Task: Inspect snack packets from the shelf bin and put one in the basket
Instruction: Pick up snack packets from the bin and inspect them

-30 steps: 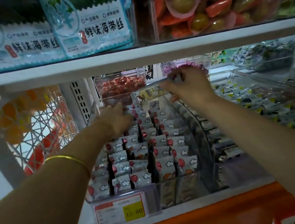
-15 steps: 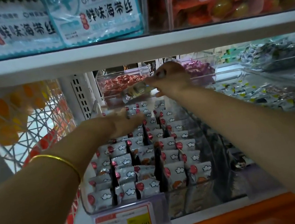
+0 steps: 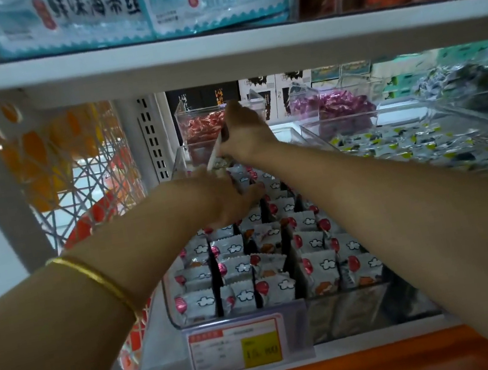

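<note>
A clear shelf bin (image 3: 173,313) holds rows of silver snack packets (image 3: 272,286) printed with clouds and red balloons. My right hand (image 3: 247,134) reaches to the back of the bin and grips one snack packet (image 3: 215,157), tilted with its lower end down among the rear rows. My left hand (image 3: 232,198), with a gold bangle on the wrist, rests palm-down on the back rows of packets just below that packet. I cannot tell whether its fingers grip anything. An orange basket (image 3: 94,222) shows at the left, behind the white lattice side panel.
A price tag (image 3: 237,345) hangs on the bin front. To the right lies a clear tray of green-and-silver packets (image 3: 416,143). Behind stand bins of red candies (image 3: 197,126) and purple candies (image 3: 342,107). The upper shelf board (image 3: 246,52) runs low overhead.
My right hand swung the held packet from lying level above the bin to tilted down into the rear rows. My left hand slid farther back along the packets. The camera moved closer.
</note>
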`<action>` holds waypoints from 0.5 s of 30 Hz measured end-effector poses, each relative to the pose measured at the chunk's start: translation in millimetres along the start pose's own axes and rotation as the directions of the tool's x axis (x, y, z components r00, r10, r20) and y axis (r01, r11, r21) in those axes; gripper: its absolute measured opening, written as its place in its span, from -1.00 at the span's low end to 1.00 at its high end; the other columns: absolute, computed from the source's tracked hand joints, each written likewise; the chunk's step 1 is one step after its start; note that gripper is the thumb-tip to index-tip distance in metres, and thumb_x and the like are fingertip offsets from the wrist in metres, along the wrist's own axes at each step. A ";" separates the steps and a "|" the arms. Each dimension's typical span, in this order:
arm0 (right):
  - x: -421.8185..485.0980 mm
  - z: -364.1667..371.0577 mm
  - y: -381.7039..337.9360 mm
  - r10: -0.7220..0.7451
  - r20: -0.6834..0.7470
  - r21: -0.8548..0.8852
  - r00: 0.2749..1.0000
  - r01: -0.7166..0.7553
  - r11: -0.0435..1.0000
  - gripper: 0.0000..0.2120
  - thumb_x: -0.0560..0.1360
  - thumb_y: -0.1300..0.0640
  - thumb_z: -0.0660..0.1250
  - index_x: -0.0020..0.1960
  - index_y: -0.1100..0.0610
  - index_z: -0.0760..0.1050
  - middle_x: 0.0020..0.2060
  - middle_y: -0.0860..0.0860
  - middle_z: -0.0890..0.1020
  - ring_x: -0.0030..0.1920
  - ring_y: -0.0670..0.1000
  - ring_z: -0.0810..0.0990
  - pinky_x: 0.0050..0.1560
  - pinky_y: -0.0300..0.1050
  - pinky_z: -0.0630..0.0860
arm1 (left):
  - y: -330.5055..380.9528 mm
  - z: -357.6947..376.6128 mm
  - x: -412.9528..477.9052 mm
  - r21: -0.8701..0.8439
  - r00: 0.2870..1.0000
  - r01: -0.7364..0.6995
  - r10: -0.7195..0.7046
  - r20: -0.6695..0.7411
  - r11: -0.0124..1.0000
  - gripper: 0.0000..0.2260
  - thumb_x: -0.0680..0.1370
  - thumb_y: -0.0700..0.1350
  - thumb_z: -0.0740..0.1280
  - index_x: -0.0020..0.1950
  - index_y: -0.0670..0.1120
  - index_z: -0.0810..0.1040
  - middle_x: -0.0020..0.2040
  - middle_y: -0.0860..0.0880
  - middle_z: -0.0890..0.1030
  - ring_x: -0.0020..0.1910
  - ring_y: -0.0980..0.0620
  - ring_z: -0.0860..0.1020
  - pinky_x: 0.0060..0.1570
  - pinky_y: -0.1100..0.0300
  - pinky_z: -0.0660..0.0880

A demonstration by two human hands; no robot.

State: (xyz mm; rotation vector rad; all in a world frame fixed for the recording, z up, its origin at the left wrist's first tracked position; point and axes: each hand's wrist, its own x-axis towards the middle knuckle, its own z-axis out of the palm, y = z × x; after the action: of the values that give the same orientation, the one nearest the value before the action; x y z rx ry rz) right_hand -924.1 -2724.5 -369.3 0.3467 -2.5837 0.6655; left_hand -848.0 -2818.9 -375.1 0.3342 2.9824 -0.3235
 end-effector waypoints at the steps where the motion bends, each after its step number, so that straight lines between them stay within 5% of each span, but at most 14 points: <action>1: 0.9 4.2 -2.0 -0.004 0.010 -0.003 1.000 0.004 1.000 -0.66 0.40 0.20 0.46 0.04 0.23 0.35 -0.17 0.08 0.52 -0.17 0.01 0.48 -0.32 -0.30 0.33 | -2.2 -2.3 -4.6 0.141 0.999 0.014 -0.007 -0.050 0.990 -0.26 0.48 0.38 -0.24 0.53 -0.04 0.03 0.54 -0.12 0.08 0.52 -0.13 -0.01 0.45 -0.18 -0.10; 5: 4.7 14.4 -2.0 0.022 0.035 0.000 0.999 -0.022 1.000 -0.78 0.42 0.17 0.42 -0.02 0.20 0.43 -0.12 0.09 0.57 -0.12 0.03 0.56 -0.20 -0.22 0.45 | -16.7 -4.3 -29.5 0.320 0.994 0.089 -0.065 -0.086 0.943 -0.30 0.52 0.33 -0.24 0.53 -0.06 -0.09 0.55 -0.13 -0.06 0.52 -0.14 -0.17 0.45 -0.18 -0.17; 11: 4.2 16.1 2.9 0.040 0.067 -0.109 0.997 -0.032 0.993 -0.79 0.46 0.06 0.39 -0.01 0.15 0.46 -0.11 0.05 0.55 -0.07 0.03 0.52 -0.12 -0.15 0.40 | -18.4 12.8 -49.6 0.048 0.991 0.032 -0.025 -0.128 0.998 -0.33 0.59 0.24 -0.16 0.52 -0.19 -0.16 0.54 -0.19 -0.16 0.51 -0.11 -0.21 0.46 0.00 -0.10; 15: -1.3 22.8 5.3 -0.036 0.294 -0.234 0.955 0.108 0.966 -0.80 0.56 0.16 0.22 0.14 0.05 0.54 0.18 0.03 0.55 0.26 0.07 0.35 0.25 0.05 0.28 | -22.1 18.0 -49.5 0.013 0.982 -0.007 0.010 -0.191 1.000 -0.31 0.56 0.28 -0.16 0.53 -0.16 -0.12 0.54 -0.18 -0.11 0.52 -0.10 -0.19 0.45 0.02 -0.05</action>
State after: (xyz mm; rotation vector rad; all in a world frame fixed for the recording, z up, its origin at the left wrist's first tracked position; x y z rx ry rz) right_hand -932.9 -2731.5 -389.8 0.4850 -2.8716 0.2750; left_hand -803.5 -2854.2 -381.0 0.4009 3.1670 -0.3257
